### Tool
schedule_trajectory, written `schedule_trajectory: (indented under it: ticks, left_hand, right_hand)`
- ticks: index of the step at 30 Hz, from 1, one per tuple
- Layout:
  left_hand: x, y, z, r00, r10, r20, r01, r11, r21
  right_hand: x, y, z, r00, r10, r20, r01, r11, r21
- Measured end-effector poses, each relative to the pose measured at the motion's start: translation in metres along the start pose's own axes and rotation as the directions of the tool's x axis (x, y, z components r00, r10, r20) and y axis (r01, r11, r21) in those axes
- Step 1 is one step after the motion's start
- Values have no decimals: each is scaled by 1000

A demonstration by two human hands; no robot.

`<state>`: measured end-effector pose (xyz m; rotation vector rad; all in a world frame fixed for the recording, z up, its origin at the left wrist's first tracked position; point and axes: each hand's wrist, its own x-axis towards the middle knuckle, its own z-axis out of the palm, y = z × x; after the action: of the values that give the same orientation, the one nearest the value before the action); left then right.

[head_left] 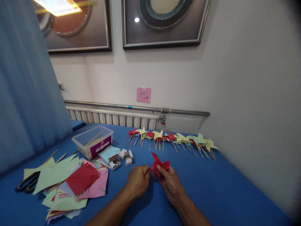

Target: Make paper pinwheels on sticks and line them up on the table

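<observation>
Low over the blue-covered table, a red paper pinwheel (157, 160) with folded blades is between my hands. My right hand (172, 185) grips it, thumb pressed on the front near the centre and fingers behind. My left hand (139, 179) is closed, its thumb and fingertips pinched at the left edge of the red paper. Whether those fingers also hold something small is hidden. No stick shows on this pinwheel. To the left lies a loose pile of coloured paper squares, a red square (83, 178) on top, with slits cut in from some corners.
A row of finished pinwheels (170, 137) on sticks lies along the back. At left stand a clear plastic tub (78, 138) with sticks and small open boxes (114, 162), one holding metal pins. Black-handled scissors (28, 182) lie partly under paper. A wall (258, 125) bounds the right.
</observation>
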<state>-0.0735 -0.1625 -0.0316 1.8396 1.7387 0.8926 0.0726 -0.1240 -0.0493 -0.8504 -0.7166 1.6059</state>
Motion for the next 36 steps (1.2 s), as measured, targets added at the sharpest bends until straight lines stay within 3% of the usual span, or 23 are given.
schedule_trajectory:
  ticks: [17, 27, 36]
  left_hand:
    - [2, -8, 6, 998, 42, -53, -46, 996, -80]
    - [-1, 1, 2, 995, -5, -101, 7, 1000, 24]
    - [1, -2, -1, 997, -17, -77, 19, 999, 32]
  right_hand:
    - [7, 4, -6, 998, -30, 53, 30, 1000, -7]
    - [7, 3, -5, 997, -25, 74, 23, 999, 22]
    - [5, 2, -5, 998, -6, 58, 4, 1000, 27]
